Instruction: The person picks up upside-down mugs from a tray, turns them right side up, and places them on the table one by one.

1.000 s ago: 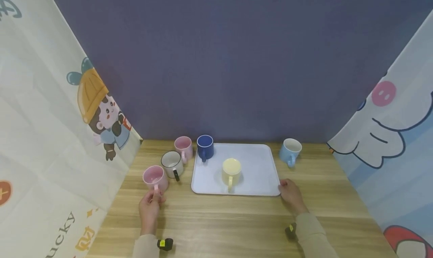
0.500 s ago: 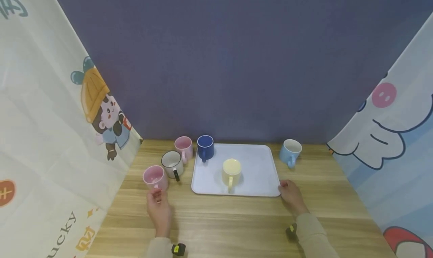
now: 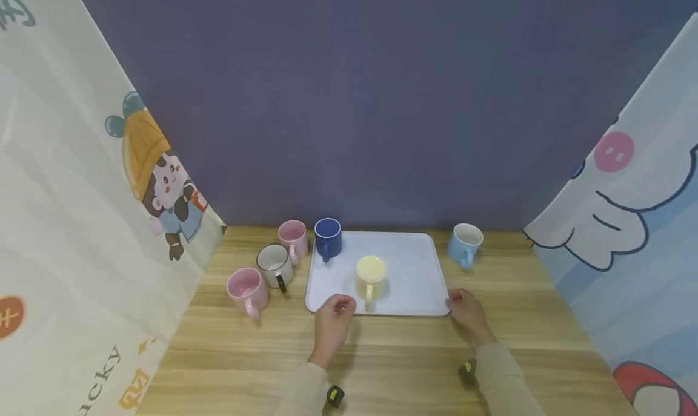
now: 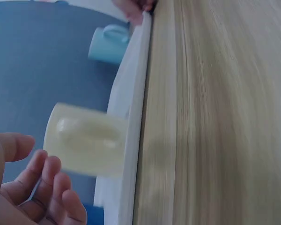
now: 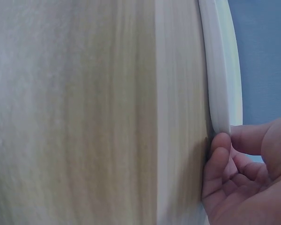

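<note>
I see the left hand (image 3: 331,326) at the near edge of the tray (image 3: 414,270), toward the tray's left part. Its thumb stands apart from the loosely bent fingers. Whether the fingertips touch the tray's rim, I cannot surely say from my cameras. The yellow cup (image 3: 371,278) stands on the tray, just beyond this hand and a little to its right, with the handle turned toward the person.

The right hand (image 3: 469,313) is clamped on the near right corner of the tray, pinching it between thumb and fingers.

At the tray's far left corner stands the dark blue cup (image 3: 328,239). On the table (image 3: 409,361), the light blue cup (image 3: 465,243) is to the right of the tray. To its left I count the far pink cup (image 3: 292,238), the white cup (image 3: 274,266) with dark rim, and the near pink cup (image 3: 248,290).

At each wrist I notice a small black box (image 3: 335,396) with a yellow label, too small for reading. On the left curtain (image 3: 65,222) I can read the letters "ucky" (image 3: 100,379), near an orange Chinese character (image 3: 134,389).
</note>
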